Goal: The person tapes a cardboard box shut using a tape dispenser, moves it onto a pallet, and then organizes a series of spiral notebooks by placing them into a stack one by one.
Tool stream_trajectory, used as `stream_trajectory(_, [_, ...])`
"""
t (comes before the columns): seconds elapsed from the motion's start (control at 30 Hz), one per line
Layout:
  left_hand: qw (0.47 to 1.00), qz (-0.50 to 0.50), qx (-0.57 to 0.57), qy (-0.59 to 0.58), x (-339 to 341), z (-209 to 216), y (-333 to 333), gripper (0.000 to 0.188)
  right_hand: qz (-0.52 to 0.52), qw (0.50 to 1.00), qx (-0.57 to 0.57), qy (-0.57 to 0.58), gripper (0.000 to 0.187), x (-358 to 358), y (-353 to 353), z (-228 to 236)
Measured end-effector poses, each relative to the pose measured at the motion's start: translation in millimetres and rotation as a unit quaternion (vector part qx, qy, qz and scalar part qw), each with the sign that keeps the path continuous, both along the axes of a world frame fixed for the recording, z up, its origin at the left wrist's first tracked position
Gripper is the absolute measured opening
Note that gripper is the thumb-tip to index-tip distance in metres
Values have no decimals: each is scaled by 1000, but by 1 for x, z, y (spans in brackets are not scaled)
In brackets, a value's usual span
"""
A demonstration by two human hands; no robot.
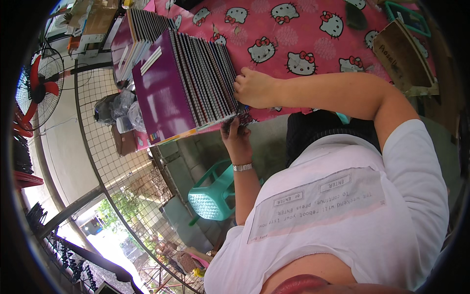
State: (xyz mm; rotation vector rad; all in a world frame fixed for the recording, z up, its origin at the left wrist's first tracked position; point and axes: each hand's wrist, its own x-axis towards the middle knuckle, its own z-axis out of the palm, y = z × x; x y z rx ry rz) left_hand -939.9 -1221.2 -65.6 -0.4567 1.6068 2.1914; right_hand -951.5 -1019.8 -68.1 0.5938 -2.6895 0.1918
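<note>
Glossy purple, rectangular spiral-bound notebooks point(178, 85) stand upper left, seemingly already bound; remaining work isn't shown. Your right hand point(255, 88) and left hand point(238, 141) curl beside them, grip unclear.

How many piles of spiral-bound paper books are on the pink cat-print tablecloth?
2. The pile with a glossy purple cover is beside the person's bare right hand; the second spiral-bound pile is behind it, partly hidden. More could be hidden there.
</note>
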Motion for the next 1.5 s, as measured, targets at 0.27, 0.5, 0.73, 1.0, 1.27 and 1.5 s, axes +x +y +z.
stream_trajectory(0.27, [989,-22,-124,73,1,-8,6,28,4,965,-28,-262,14,-1,0,20])
stream_trajectory(0.5, [996,-14,-68,61,1,-15,-5,24,-25,1000,-7,17,14,5,10,-6])
stream_trajectory(0.73, [988,-37,-128,82,0,-17,0,27,9,975,5,-224,15,0,-8,10])
stream_trajectory(1.0, [989,-21,-112,91,-2,-33,-26,25,-23,995,-30,-89,17,8,4,-7])
stream_trajectory(1.27, [989,-62,-116,71,-2,-39,-12,29,-18,993,16,-119,14,2,-13,-9])
stream_trajectory(1.5, [994,-43,-87,51,0,-34,-8,28,-7,962,-37,-271,15,5,-3,3])
